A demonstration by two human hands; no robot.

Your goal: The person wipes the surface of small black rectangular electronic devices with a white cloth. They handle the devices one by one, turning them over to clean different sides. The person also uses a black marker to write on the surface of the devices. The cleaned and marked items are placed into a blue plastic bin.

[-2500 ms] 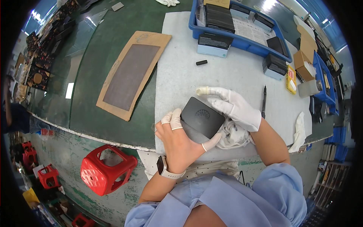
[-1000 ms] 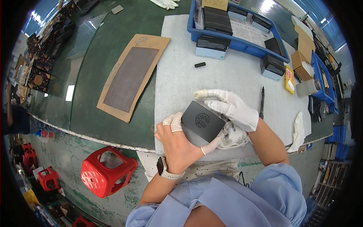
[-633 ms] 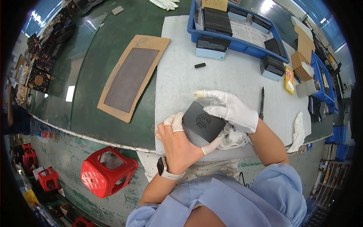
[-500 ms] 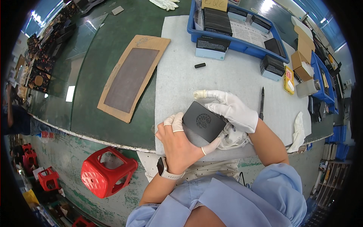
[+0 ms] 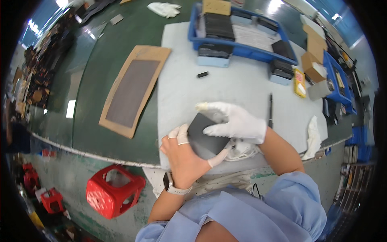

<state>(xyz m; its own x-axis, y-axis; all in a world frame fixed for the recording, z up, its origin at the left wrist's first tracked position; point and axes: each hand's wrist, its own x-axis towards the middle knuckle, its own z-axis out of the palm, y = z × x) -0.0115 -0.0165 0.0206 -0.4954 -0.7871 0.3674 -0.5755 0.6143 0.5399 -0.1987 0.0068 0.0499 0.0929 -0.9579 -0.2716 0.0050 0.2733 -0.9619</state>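
Note:
My left hand (image 5: 183, 157), with white finger cots on several fingertips and a watch at the wrist, grips a flat black box (image 5: 200, 135) by its left and near edges. The box is tilted above the near edge of a white cloth mat. From the right, my white-gloved right hand (image 5: 240, 122) reaches over it, the thumb across the top face and the fingers beyond the far edge. That hand covers part of the top. A crumpled white cloth (image 5: 244, 151) lies just below the right hand.
Beyond my hands are a small black cylinder (image 5: 202, 74), a black pen (image 5: 271, 111) and a blue tray (image 5: 246, 47) with black boxes. A cardboard-framed dark pad (image 5: 135, 90) lies left. Another white cloth (image 5: 313, 137) is at right. A red stool (image 5: 115, 191) stands below the table's edge.
The right thumb has moved from the box's far right edge onto its top face, covering the round emblem. The whole view has shifted slightly.

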